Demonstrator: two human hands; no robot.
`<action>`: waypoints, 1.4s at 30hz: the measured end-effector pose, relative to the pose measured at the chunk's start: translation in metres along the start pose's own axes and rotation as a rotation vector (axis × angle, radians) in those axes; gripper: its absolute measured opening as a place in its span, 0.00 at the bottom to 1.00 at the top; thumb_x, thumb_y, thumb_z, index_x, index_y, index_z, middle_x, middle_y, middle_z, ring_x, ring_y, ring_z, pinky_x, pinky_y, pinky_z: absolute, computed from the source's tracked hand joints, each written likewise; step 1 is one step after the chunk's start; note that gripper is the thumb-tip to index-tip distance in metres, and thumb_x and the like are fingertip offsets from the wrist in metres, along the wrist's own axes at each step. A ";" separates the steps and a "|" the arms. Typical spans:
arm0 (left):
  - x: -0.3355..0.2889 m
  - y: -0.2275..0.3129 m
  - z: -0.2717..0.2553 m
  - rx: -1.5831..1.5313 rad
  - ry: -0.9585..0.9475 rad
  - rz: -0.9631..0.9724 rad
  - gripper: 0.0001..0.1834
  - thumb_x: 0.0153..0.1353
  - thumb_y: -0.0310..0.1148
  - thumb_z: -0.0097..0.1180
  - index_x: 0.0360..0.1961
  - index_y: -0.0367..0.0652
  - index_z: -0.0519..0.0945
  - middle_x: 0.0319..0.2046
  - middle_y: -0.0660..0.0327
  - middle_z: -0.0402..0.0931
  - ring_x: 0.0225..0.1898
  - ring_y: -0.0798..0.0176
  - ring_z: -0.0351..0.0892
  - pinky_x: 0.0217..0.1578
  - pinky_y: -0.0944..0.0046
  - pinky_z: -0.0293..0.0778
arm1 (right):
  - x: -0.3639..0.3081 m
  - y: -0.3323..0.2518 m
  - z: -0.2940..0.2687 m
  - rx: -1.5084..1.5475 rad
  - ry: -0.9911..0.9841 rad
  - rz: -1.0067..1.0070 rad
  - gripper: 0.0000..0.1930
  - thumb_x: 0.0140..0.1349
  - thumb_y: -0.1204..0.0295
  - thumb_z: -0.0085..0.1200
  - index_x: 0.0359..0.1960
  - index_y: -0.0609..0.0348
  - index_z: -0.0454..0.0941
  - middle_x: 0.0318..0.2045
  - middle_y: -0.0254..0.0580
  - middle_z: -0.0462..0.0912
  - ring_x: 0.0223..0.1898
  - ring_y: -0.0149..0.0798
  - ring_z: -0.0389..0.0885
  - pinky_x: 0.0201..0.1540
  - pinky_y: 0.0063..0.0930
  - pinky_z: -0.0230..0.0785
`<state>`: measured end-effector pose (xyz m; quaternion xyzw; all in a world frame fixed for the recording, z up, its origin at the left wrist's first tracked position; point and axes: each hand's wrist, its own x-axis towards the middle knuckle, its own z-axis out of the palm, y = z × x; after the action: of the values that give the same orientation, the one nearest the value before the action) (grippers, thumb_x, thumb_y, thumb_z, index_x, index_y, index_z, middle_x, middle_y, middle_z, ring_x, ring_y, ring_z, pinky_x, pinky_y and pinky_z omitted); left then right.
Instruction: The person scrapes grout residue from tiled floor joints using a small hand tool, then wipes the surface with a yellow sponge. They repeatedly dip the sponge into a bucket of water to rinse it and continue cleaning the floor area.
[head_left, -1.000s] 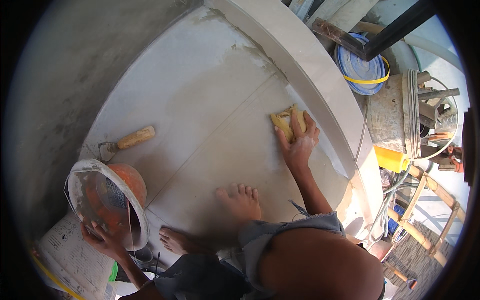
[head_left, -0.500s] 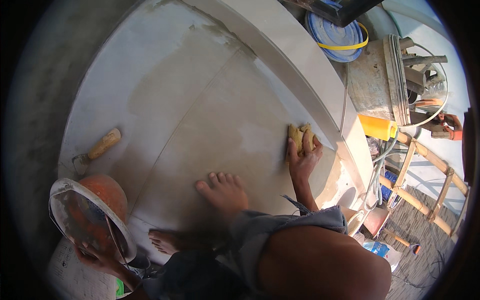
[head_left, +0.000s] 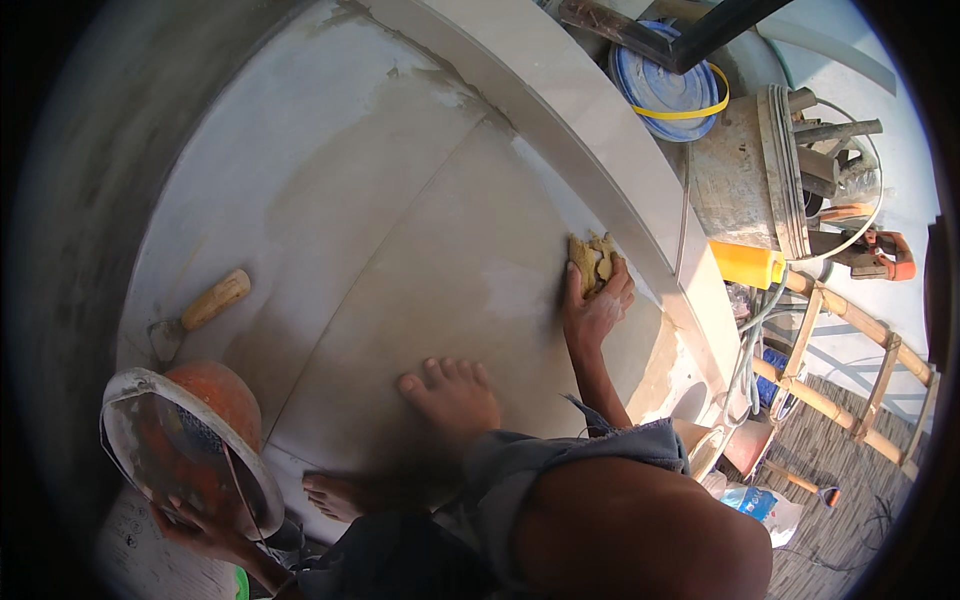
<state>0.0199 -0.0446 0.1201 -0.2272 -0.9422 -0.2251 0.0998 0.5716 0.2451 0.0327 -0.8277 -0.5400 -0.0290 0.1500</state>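
My right hand (head_left: 597, 312) presses a torn yellow sponge (head_left: 581, 258) onto the tiled floor (head_left: 420, 250), close to the raised ledge. Its fingers are wrapped round the sponge's near side. At the lower left, my left hand (head_left: 207, 533) grips the rim of a tilted orange bucket (head_left: 222, 392). Grey residue crusts that bucket's rim, and a thin wire handle hangs across its mouth. Something dark and mesh-like shows inside, too unclear to name. Just beyond the bucket lies a scraper (head_left: 215, 301) with a wooden handle and flat metal blade.
A pale ledge (head_left: 590, 150) borders the tiles on the right. Past it stand a grey bucket (head_left: 735, 190) of tools and offcuts, a blue lid (head_left: 665, 80), a yellow container (head_left: 745, 263) and a bamboo ladder (head_left: 835, 400). My bare foot (head_left: 452, 390) rests on the tiles.
My right hand has slid the sponge slightly farther away and left along the tiles. My left hand stays on the bucket rim. The view has shifted a little.
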 end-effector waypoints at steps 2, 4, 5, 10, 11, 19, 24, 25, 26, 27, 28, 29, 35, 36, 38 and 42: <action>0.001 -0.004 0.002 -0.043 -0.006 0.021 0.33 0.79 0.54 0.54 0.71 0.37 0.72 0.67 0.47 0.75 0.70 0.47 0.75 0.68 0.51 0.74 | 0.015 -0.027 -0.005 0.011 -0.094 -0.144 0.39 0.64 0.53 0.70 0.72 0.55 0.69 0.69 0.56 0.69 0.66 0.62 0.69 0.67 0.63 0.60; 0.001 -0.009 -0.001 -0.037 0.001 0.029 0.34 0.79 0.54 0.53 0.71 0.37 0.72 0.68 0.47 0.74 0.70 0.47 0.75 0.67 0.51 0.75 | 0.024 -0.024 -0.009 0.066 -0.181 -0.278 0.39 0.63 0.53 0.71 0.71 0.55 0.70 0.71 0.56 0.68 0.68 0.61 0.68 0.69 0.61 0.59; 0.001 -0.013 -0.004 -0.011 0.015 0.011 0.34 0.79 0.54 0.53 0.71 0.37 0.72 0.68 0.47 0.74 0.70 0.47 0.75 0.67 0.51 0.75 | 0.026 -0.018 -0.024 0.021 -0.207 -0.388 0.35 0.63 0.59 0.73 0.68 0.60 0.73 0.65 0.61 0.73 0.64 0.64 0.73 0.67 0.56 0.65; -0.005 -0.002 0.001 -0.029 0.031 -0.041 0.35 0.78 0.55 0.55 0.71 0.37 0.72 0.69 0.46 0.73 0.69 0.47 0.76 0.67 0.51 0.75 | -0.001 0.193 -0.062 -0.050 0.019 0.356 0.37 0.68 0.53 0.66 0.72 0.61 0.70 0.62 0.65 0.71 0.65 0.63 0.72 0.67 0.55 0.66; -0.005 0.013 0.000 -0.068 0.026 -0.077 0.35 0.78 0.55 0.55 0.71 0.37 0.72 0.70 0.46 0.73 0.70 0.47 0.75 0.68 0.50 0.74 | -0.013 0.207 -0.068 0.000 0.021 0.408 0.37 0.67 0.54 0.67 0.72 0.61 0.70 0.63 0.65 0.70 0.66 0.63 0.71 0.68 0.55 0.65; -0.010 0.024 -0.005 -0.160 0.000 -0.168 0.33 0.78 0.48 0.57 0.73 0.36 0.68 0.71 0.44 0.70 0.73 0.45 0.69 0.73 0.49 0.65 | -0.038 -0.027 -0.015 0.056 -0.276 -0.621 0.42 0.56 0.62 0.75 0.73 0.54 0.71 0.72 0.62 0.65 0.66 0.62 0.67 0.67 0.61 0.58; -0.010 0.036 0.000 -0.285 -0.031 -0.175 0.31 0.79 0.42 0.56 0.74 0.35 0.66 0.73 0.44 0.66 0.76 0.47 0.64 0.75 0.50 0.59 | 0.085 -0.223 0.074 0.264 -0.143 -0.956 0.36 0.60 0.55 0.72 0.69 0.51 0.77 0.70 0.52 0.71 0.66 0.57 0.67 0.67 0.57 0.58; -0.011 0.035 0.000 -0.284 -0.035 -0.169 0.31 0.79 0.41 0.56 0.74 0.34 0.66 0.73 0.44 0.65 0.76 0.47 0.64 0.75 0.50 0.59 | 0.109 -0.256 0.089 0.257 -0.091 -0.988 0.34 0.62 0.56 0.71 0.69 0.52 0.78 0.70 0.53 0.72 0.66 0.57 0.68 0.68 0.57 0.59; -0.011 0.037 0.000 -0.286 -0.046 -0.164 0.31 0.79 0.41 0.56 0.74 0.34 0.65 0.73 0.44 0.65 0.76 0.47 0.64 0.75 0.50 0.59 | 0.131 -0.286 0.101 0.214 0.012 -1.057 0.33 0.64 0.54 0.69 0.69 0.52 0.78 0.69 0.51 0.73 0.65 0.56 0.68 0.67 0.55 0.59; -0.011 0.043 -0.001 -0.305 -0.056 -0.193 0.31 0.79 0.40 0.55 0.75 0.33 0.64 0.73 0.44 0.64 0.76 0.47 0.64 0.75 0.50 0.59 | 0.142 -0.304 0.110 0.167 0.111 -1.125 0.32 0.65 0.52 0.67 0.68 0.52 0.79 0.68 0.49 0.75 0.65 0.55 0.69 0.66 0.53 0.60; -0.012 0.042 -0.003 -0.307 -0.046 -0.185 0.31 0.80 0.40 0.55 0.74 0.33 0.65 0.73 0.44 0.65 0.75 0.48 0.64 0.75 0.50 0.60 | 0.141 -0.309 0.114 0.166 0.092 -1.154 0.32 0.66 0.52 0.66 0.68 0.53 0.79 0.68 0.47 0.75 0.63 0.54 0.70 0.65 0.51 0.62; -0.013 0.041 -0.004 -0.311 -0.037 -0.176 0.30 0.80 0.40 0.55 0.74 0.33 0.65 0.72 0.44 0.66 0.75 0.48 0.65 0.74 0.51 0.61 | 0.140 -0.313 0.117 0.163 0.077 -1.182 0.31 0.66 0.52 0.65 0.68 0.54 0.79 0.68 0.46 0.76 0.62 0.54 0.71 0.64 0.50 0.64; -0.013 0.049 -0.008 -0.277 -0.026 -0.228 0.28 0.81 0.38 0.53 0.74 0.33 0.66 0.72 0.45 0.67 0.74 0.49 0.66 0.74 0.51 0.62 | 0.092 -0.249 0.066 0.046 -0.076 -1.083 0.25 0.70 0.60 0.64 0.65 0.57 0.83 0.68 0.42 0.77 0.55 0.54 0.74 0.61 0.44 0.70; -0.016 0.048 -0.008 -0.275 -0.022 -0.244 0.28 0.81 0.38 0.53 0.74 0.33 0.66 0.72 0.45 0.68 0.74 0.49 0.67 0.74 0.51 0.62 | 0.086 -0.240 0.066 0.063 -0.062 -1.095 0.24 0.70 0.61 0.63 0.65 0.57 0.83 0.68 0.42 0.77 0.55 0.54 0.75 0.62 0.45 0.69; -0.014 0.051 -0.007 -0.285 -0.015 -0.269 0.28 0.80 0.38 0.54 0.73 0.33 0.67 0.72 0.46 0.69 0.74 0.48 0.67 0.73 0.50 0.63 | 0.090 -0.241 0.075 0.102 -0.001 -1.155 0.23 0.70 0.62 0.63 0.65 0.56 0.83 0.67 0.42 0.78 0.57 0.55 0.75 0.64 0.46 0.69; -0.014 0.049 -0.002 -0.185 0.002 -0.224 0.27 0.80 0.38 0.55 0.73 0.34 0.68 0.71 0.46 0.69 0.74 0.49 0.67 0.74 0.50 0.63 | 0.142 -0.326 0.121 0.259 0.138 -1.322 0.21 0.70 0.63 0.61 0.63 0.54 0.84 0.64 0.43 0.82 0.65 0.55 0.76 0.67 0.50 0.68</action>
<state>0.0554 -0.0112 0.1363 -0.1285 -0.9368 -0.3210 0.0534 0.3228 0.5257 0.0179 -0.2950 -0.9210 -0.1024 0.2328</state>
